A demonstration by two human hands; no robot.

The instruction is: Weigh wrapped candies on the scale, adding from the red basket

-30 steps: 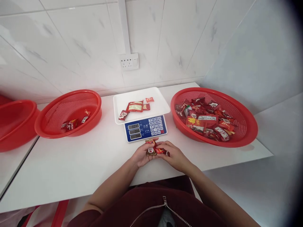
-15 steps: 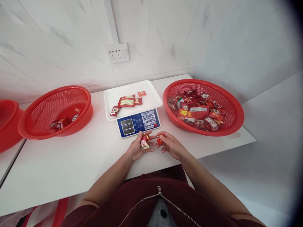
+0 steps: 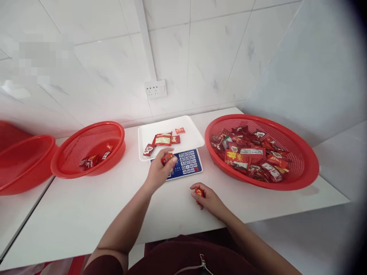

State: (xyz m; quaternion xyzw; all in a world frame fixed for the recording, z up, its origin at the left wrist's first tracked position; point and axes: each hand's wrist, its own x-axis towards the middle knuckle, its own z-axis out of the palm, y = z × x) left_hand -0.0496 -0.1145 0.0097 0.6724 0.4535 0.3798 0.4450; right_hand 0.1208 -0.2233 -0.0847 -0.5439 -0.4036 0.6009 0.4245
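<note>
My left hand (image 3: 161,167) is closed around wrapped candies (image 3: 167,158), mostly hidden by the fingers, just over the front edge of the white scale tray (image 3: 189,141). It covers the display side of the blue scale panel (image 3: 187,162). Closer to me, my right hand (image 3: 207,198) grips a small red wrapped candy (image 3: 200,192) with gold marks, above the table. Lying on the tray are a larger red packet (image 3: 163,139) with a pale label, a dark red packet (image 3: 148,149) and smaller red ones, among them a small candy (image 3: 180,130) at the back.
At right a big red colander (image 3: 312,168) holds many red snack packets. To the left, another red colander (image 3: 61,172) contains several packets, and a red basin (image 3: 25,183) stands beyond it. A wall socket (image 3: 155,89) sits on the tiled wall behind the white table (image 3: 114,217).
My hands have parted. The left closed around its candies and moved up and left to the scale; the right still holds its red candy near the table's front. The head view has shifted.
</note>
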